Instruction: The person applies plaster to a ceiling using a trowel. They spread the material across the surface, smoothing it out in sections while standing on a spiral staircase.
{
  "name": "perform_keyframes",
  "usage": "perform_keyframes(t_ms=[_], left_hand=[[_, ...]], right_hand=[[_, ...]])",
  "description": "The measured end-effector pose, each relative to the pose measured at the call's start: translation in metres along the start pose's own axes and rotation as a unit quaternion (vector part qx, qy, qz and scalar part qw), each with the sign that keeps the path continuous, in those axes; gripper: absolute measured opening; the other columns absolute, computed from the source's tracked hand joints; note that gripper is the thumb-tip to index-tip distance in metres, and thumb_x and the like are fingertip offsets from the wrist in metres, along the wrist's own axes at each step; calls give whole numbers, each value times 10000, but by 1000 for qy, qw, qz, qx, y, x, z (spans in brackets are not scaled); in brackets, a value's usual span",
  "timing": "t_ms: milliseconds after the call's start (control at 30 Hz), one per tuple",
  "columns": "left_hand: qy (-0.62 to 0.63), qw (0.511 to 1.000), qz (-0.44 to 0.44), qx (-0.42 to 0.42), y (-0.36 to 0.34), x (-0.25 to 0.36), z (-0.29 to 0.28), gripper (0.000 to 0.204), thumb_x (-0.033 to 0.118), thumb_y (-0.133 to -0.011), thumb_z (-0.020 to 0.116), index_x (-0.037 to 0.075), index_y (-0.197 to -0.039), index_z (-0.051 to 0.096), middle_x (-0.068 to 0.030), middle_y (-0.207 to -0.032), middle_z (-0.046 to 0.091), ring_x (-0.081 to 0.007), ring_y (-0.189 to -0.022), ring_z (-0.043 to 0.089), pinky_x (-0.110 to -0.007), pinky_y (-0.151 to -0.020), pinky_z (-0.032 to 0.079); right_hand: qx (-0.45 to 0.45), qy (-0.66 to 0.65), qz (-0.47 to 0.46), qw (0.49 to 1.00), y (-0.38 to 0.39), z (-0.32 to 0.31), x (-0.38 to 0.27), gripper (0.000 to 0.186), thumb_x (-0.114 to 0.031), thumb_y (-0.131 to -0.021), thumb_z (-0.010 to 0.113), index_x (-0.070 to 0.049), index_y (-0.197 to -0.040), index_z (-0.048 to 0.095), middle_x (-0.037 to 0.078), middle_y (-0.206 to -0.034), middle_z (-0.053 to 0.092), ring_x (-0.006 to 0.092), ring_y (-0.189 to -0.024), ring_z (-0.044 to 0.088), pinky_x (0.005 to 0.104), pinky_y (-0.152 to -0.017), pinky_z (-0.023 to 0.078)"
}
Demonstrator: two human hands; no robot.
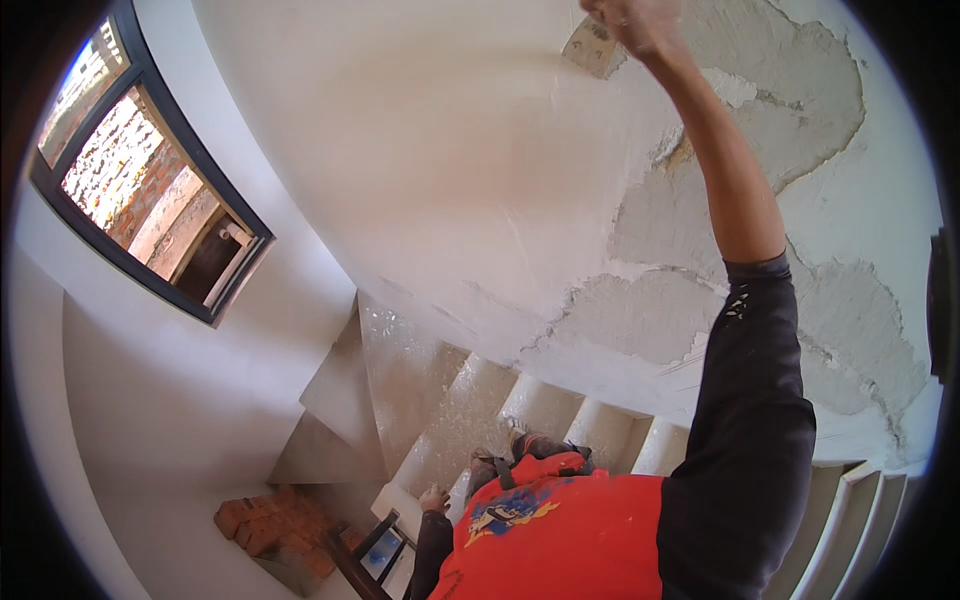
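High up against the white wall (480, 130), my right hand (645, 22) is closed round a scraper. The scraper's broad, flat blade (592, 48) lies at the wall surface; its handle is mostly hidden in my fist. Around and below my raised arm, rough grey patches (650, 315) show where the white coat is gone, with ragged, flaking edges. My left hand (433, 498) hangs low at my side near the stair railing, fingers loosely out, with nothing visible in it.
Stairs (545, 400) run below me along the wall, dusted with white flakes. A dark railing (355, 565) stands at lower left, beside a pile of red bricks (270, 525). A dark-framed window (150, 190) is at upper left. More steps (850, 520) are at lower right.
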State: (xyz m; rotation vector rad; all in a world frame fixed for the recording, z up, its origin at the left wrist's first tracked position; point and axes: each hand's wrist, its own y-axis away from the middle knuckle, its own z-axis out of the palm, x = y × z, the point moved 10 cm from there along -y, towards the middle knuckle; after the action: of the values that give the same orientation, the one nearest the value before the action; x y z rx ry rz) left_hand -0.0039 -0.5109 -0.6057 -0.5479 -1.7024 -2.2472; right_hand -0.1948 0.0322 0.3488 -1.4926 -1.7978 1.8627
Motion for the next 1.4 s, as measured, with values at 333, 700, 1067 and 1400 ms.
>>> perform_keyframes(t_ms=[333,700,1067,1400], left_hand=[[-19,990,-36,134,41,12,34,383,315,-945,487,61,-1231,466,-168,-1161,607,-300,-918,628,-474,-678,470],[-108,991,51,54,10,32,39,298,296,-922,528,76,-1122,543,-140,-1048,655,-268,-843,650,-402,-637,500],[-172,982,81,-5,19,36,56,333,287,-852,617,58,-1082,542,-135,-995,659,-279,-816,649,-455,-642,507],[-176,978,85,66,26,36,45,293,342,-906,540,93,-1061,537,-119,-1024,648,-266,-740,642,-458,-600,457]], right_hand=[[42,-12,-118,992,5,-55,-88,135,-104,-764,576,-102,-683,468,-39,-538,418,60,-413,354,249,-368,304],[-64,117,-165,977,-3,-10,-102,138,-53,-766,566,-107,-667,488,-41,-515,438,68,-412,405,251,-351,335],[-73,16,-172,982,1,-21,-114,144,-87,-785,569,-97,-663,492,-29,-532,458,61,-424,403,247,-374,338],[-17,14,-8,1000,5,-37,-33,127,-87,-782,608,-90,-694,516,-27,-543,469,73,-436,421,252,-404,369]])
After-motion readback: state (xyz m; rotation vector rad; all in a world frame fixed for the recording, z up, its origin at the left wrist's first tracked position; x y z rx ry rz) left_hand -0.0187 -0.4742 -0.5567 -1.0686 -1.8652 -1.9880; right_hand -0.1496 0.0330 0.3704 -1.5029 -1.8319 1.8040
